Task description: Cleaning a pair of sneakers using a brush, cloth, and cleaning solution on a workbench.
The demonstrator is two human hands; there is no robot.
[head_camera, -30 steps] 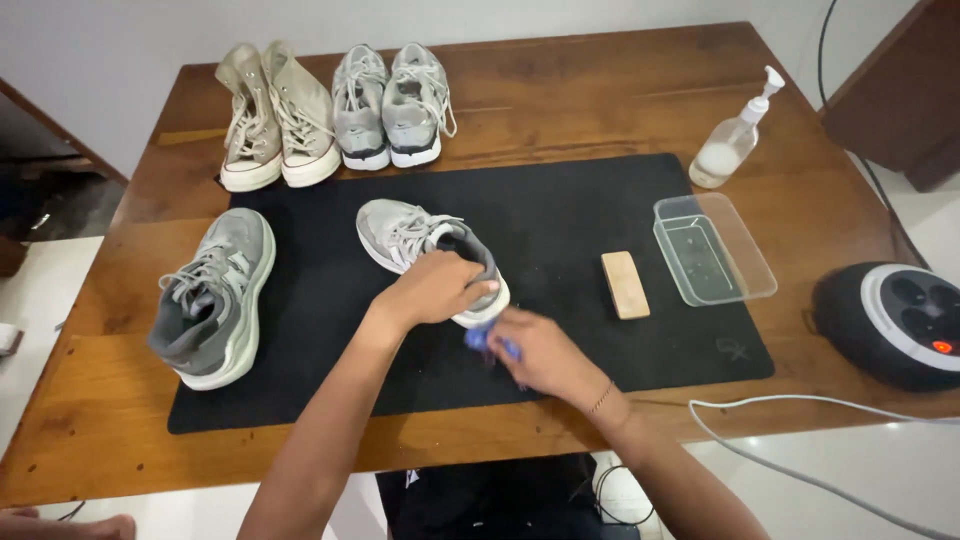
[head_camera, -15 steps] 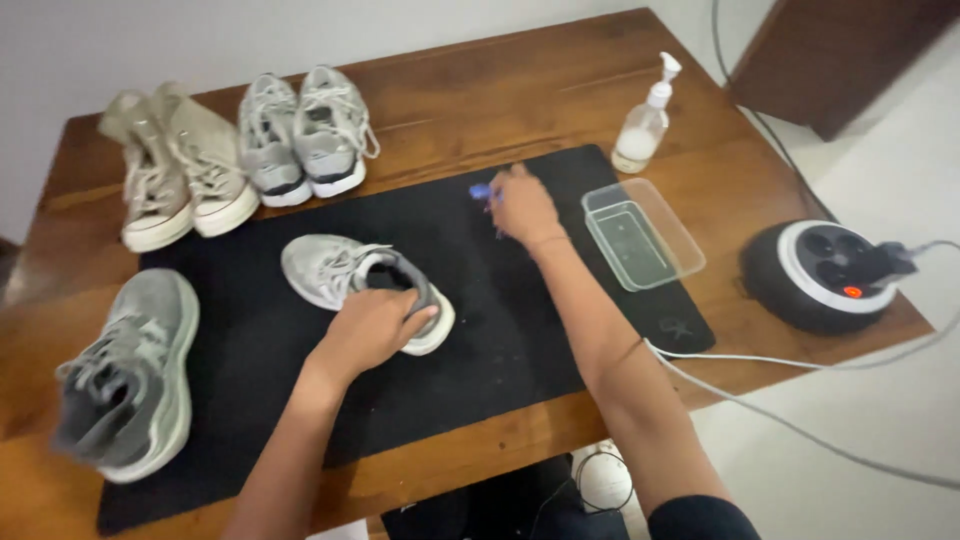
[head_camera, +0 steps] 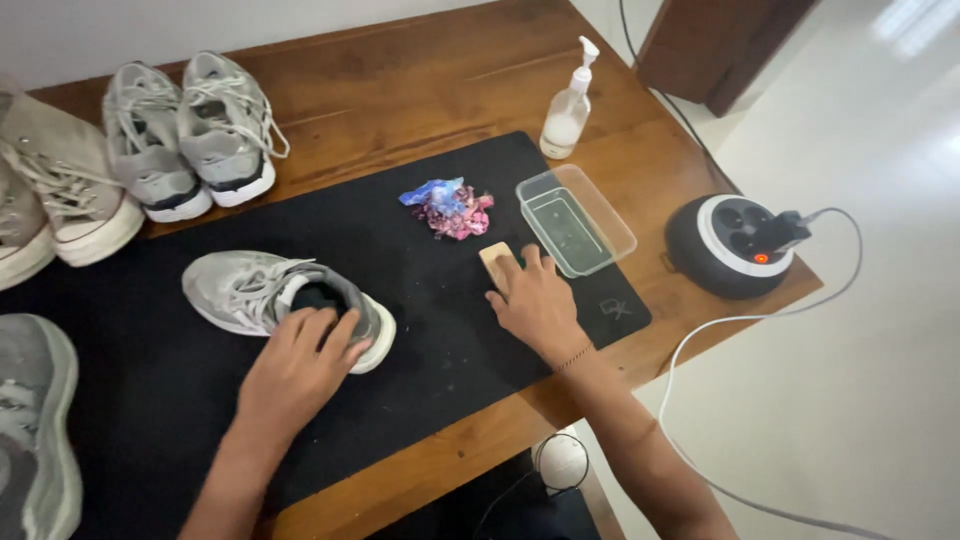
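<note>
A grey sneaker [head_camera: 245, 290] lies on the black mat [head_camera: 430, 330], toe to the left. My left hand [head_camera: 298, 370] rests on its heel end, fingers over the collar. My right hand [head_camera: 532, 298] lies on a small tan brush block [head_camera: 493, 257] next to the clear plastic tray [head_camera: 610, 235]; the fingers cover most of the block. A crumpled blue and pink cloth [head_camera: 450, 208] sits on the mat just beyond the block, with no hand on it.
A pump bottle [head_camera: 567, 108] stands behind the tray. A round black extension reel [head_camera: 732, 245] with a cable sits at the table's right edge. Two grey sneakers [head_camera: 185, 135] and beige high-tops [head_camera: 55, 190] line the back left; another grey shoe [head_camera: 35, 430] lies at the near left.
My right hand let go of the blue and pink cloth on the mat and came down onto the tan block. The view shifted right. My left hand stayed on the sneaker's heel.
</note>
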